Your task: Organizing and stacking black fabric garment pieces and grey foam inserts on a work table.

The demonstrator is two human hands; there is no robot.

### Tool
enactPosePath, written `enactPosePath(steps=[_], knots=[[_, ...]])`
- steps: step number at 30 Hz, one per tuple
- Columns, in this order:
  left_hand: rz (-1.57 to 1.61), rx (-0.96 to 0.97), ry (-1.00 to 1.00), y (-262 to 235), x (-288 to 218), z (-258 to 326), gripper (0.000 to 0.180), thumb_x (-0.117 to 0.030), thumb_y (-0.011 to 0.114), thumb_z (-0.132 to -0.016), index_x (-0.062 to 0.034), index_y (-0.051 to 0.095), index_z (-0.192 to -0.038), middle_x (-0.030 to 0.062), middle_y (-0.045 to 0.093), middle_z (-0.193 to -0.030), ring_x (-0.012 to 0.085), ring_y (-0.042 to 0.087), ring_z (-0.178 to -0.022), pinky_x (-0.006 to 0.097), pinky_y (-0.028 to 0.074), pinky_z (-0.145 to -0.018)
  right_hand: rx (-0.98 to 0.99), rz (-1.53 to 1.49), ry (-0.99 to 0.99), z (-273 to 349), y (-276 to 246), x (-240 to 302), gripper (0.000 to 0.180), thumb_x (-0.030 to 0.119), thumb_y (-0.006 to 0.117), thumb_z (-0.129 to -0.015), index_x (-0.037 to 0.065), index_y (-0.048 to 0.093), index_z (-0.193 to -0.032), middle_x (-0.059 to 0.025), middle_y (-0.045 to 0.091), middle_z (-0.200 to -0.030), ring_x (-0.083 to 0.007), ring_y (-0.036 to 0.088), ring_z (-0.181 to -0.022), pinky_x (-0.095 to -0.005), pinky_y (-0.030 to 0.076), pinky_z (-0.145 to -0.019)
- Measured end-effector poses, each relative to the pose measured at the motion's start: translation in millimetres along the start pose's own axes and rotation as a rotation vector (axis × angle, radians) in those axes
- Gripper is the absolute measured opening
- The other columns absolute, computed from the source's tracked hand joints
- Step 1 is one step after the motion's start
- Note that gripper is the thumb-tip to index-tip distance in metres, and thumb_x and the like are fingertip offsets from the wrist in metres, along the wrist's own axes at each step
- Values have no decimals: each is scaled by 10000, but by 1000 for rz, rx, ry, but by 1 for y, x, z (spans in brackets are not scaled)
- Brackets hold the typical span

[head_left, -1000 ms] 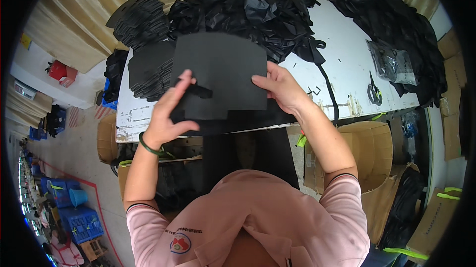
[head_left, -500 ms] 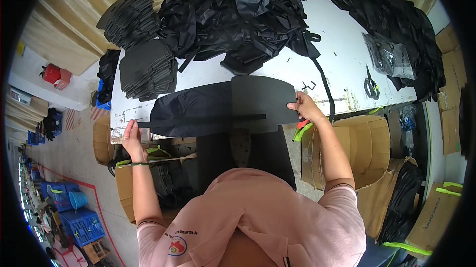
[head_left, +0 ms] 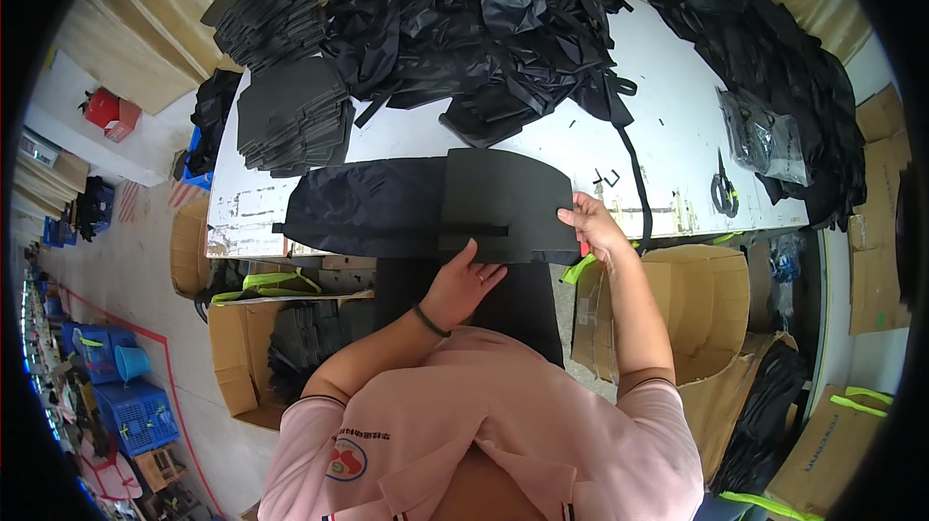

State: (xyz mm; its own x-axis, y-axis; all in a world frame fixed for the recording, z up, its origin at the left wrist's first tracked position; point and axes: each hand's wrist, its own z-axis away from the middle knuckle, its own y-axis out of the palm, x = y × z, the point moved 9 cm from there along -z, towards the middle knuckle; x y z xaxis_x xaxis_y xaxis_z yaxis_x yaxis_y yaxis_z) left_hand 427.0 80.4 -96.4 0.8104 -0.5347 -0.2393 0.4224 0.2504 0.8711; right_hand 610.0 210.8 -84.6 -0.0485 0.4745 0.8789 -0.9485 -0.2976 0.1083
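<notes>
A long black fabric piece [head_left: 363, 197] lies across the near edge of the table, with a stiff dark grey panel [head_left: 513, 182] over its right part. A narrow black strap [head_left: 387, 231] runs along the fabric's lower side and ends on the panel. My right hand [head_left: 595, 228] pinches the panel's right edge, thumb on top. Just under that hand shows a small red thing [head_left: 584, 248], mostly hidden. My left hand [head_left: 460, 289] is at the lower edge of the panel, its thumb reaching over the edge and its fingers apart.
Behind lie a large heap of black fabric [head_left: 464, 28] and stacked grey panels [head_left: 290, 115]. Scissors [head_left: 723, 187] and a clear plastic bag [head_left: 764, 134] lie at right, beside another black pile [head_left: 764, 47]. Cardboard boxes [head_left: 702, 303] stand below the table edge.
My left hand has let go of the strap's left end and moved right to the panel's lower edge. My right hand stays on the panel's right edge.
</notes>
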Motion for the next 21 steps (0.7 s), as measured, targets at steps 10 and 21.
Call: enactPosePath(steps=[10, 21], knots=[[-24, -112, 94, -22, -15, -21, 236, -182, 551, -953, -72, 563, -1162, 65, 611, -1173, 213, 566, -1110, 393, 441, -987, -144, 397, -414, -14, -1, -5, 317, 91, 698, -844, 7, 524, -1095, -18, 609, -744, -98, 539, -640, -273, 455, -578], [-28, -98, 143, -12, -21, -16, 290, -220, 526, -970, -72, 536, -1219, 77, 595, -1212, 220, 547, -1150, 411, 424, -1008, -279, 682, -385, 7, 16, 31, 353, 115, 703, -827, -4, 515, -1101, -210, 659, -877, -348, 650, -813, -382, 500, -738]])
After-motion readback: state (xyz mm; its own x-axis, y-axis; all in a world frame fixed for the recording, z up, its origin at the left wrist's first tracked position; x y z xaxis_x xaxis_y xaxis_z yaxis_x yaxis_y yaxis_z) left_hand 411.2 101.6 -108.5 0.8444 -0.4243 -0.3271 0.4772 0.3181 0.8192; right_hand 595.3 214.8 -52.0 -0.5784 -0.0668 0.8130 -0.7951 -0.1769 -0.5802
